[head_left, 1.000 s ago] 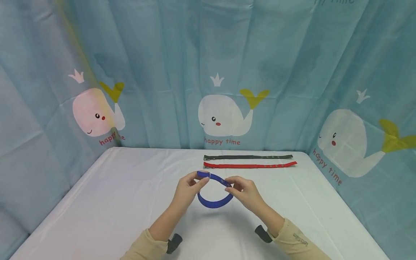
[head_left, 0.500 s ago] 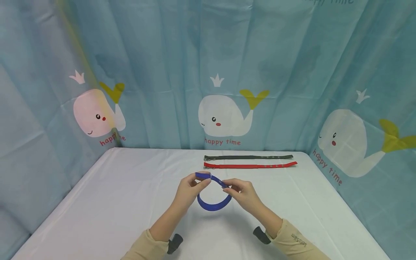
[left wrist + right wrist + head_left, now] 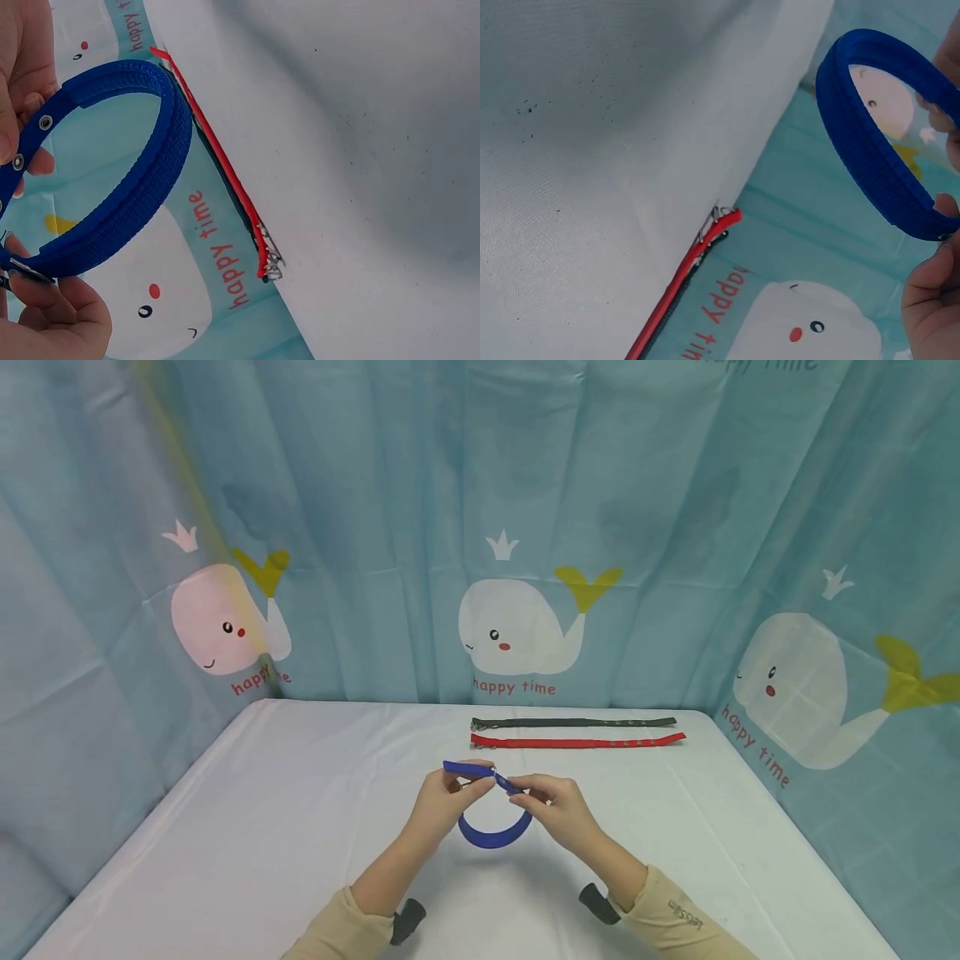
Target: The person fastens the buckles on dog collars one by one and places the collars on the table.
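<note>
A blue webbing collar [image 3: 491, 840] with metal eyelets is bent into a loop and held above the table. My left hand [image 3: 441, 802] pinches it at the metal buckle [image 3: 31, 270], where the strap overlaps and a free tail points left. With thumb and fingers, my right hand [image 3: 564, 812] pinches the eyelet part of the strap just right of the buckle. The padded part hangs below both hands as a curve. Fingers partly cover the buckle, so how the strap passes through it is hard to see.
A red collar [image 3: 555, 743] and a dark green collar [image 3: 570, 722] lie straight and parallel toward the back of the white table [image 3: 300, 793]. Behind and at the sides hangs a light blue curtain [image 3: 375, 527] printed with whales.
The blue tail reaches farther left past the buckle, and the strap between the hands has shortened. My hands have come closer together. The red and green collars stay put.
</note>
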{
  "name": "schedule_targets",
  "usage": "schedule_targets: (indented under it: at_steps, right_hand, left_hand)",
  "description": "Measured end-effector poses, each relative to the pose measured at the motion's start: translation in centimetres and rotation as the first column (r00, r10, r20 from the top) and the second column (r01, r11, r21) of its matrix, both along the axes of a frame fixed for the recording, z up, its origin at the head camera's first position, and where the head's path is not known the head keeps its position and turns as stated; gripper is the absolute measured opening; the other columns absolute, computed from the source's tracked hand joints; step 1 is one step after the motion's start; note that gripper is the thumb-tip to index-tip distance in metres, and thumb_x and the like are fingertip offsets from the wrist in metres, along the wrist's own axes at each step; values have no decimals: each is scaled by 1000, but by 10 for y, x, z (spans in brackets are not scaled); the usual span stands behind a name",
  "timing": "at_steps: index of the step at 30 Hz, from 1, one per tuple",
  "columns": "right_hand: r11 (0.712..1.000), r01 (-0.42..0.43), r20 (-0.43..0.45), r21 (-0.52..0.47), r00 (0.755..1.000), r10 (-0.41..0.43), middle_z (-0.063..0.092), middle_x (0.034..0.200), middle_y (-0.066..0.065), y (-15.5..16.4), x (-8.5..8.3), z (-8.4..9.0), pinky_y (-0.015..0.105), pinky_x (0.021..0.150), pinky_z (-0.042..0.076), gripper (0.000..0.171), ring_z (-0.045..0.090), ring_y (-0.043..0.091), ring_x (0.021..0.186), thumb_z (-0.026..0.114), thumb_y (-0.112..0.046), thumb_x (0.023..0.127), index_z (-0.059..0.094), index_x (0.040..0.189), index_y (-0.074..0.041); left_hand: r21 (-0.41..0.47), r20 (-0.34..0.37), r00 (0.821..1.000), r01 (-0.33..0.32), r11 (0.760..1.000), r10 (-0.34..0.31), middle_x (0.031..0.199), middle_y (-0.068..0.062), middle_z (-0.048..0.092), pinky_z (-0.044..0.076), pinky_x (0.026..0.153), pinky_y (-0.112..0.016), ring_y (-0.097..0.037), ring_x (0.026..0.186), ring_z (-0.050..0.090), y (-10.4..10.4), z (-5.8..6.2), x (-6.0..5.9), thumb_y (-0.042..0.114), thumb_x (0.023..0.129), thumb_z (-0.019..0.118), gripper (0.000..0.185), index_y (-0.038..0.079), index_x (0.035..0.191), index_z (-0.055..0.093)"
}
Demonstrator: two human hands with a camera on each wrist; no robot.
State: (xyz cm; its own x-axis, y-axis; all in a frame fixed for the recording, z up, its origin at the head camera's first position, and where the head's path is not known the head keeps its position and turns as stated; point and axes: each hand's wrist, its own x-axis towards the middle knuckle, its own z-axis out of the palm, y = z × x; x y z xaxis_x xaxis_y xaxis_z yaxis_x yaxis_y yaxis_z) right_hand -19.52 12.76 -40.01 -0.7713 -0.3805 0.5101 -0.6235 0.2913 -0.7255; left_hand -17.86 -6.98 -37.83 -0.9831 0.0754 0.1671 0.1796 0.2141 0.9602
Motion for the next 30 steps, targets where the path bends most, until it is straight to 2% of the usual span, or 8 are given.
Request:
schedule_targets:
  at_steps: [5, 9, 13, 17, 23, 27, 30]
  right_hand:
    - [1000, 3, -12, 1, 1000, -3, 73, 94, 13, -1, 0, 1, 22, 63, 52, 20, 63, 24, 69, 68, -1, 88, 70, 107, 6]
    - [1000, 9, -14, 13, 1000, -9, 73, 93, 12, 0, -1, 0, 22, 63, 52, 21, 61, 16, 68, 69, -1, 87, 70, 107, 5]
    - [998, 56, -2, 30, 998, -56, 72, 88, 9, 5, -2, -3, 22, 59, 49, 20, 55, 8, 66, 70, -1, 87, 71, 107, 2]
    - [994, 107, -41, 10, 994, -106, 71, 93, 10, 10, -5, -3, 23, 62, 50, 18, 54, 8, 70, 70, 0, 86, 71, 104, 1]
    - [990, 134, -156, -39, 978, -138, 66, 97, 9, 7, -7, 19, 27, 68, 49, 19, 55, 11, 80, 71, 3, 83, 72, 102, 1]
    - [997, 77, -216, -21, 973, -80, 62, 98, 8, 0, -8, 36, 31, 75, 48, 20, 55, 19, 93, 73, 3, 82, 73, 102, 0]
    - [999, 35, -229, 12, 973, -31, 60, 98, 7, -6, -8, 43, 34, 78, 47, 22, 51, 23, 98, 74, 1, 81, 73, 103, 0]
  left_hand:
    - [-9, -2, 1000, -3, 1000, 3, 88, -3, 64, 31, 62, -31, -18, 71, 38, 2, 0, 0, 25, 89, 72, 32, 8, 116, 70]
    - [-18, -12, 1000, -8, 1000, 8, 93, -5, 68, 32, 64, -31, -19, 76, 42, 2, -2, -1, 25, 89, 72, 30, 8, 114, 71]
    - [-26, 3, 1000, -15, 1000, 15, 97, -5, 70, 33, 65, -31, -19, 79, 43, 2, -4, -2, 26, 89, 72, 29, 9, 113, 72]
    - [-39, 14, 1000, -25, 999, 25, 91, -5, 69, 32, 62, -30, -19, 74, 40, 2, -3, -2, 26, 88, 73, 29, 9, 111, 73]
    - [-101, -35, 999, 16, 995, -19, 103, -7, 71, 41, 72, -32, -22, 91, 54, 4, -2, -2, 27, 90, 70, 28, 9, 111, 71]
    - [-169, -95, 993, 50, 984, -67, 104, -8, 69, 52, 80, -38, -25, 97, 62, 6, -5, -1, 28, 92, 69, 28, 8, 112, 68]
    - [-248, -157, 984, 43, 968, -84, 100, -7, 68, 54, 78, -38, -25, 94, 64, 7, -6, -1, 28, 92, 68, 26, 9, 109, 68]
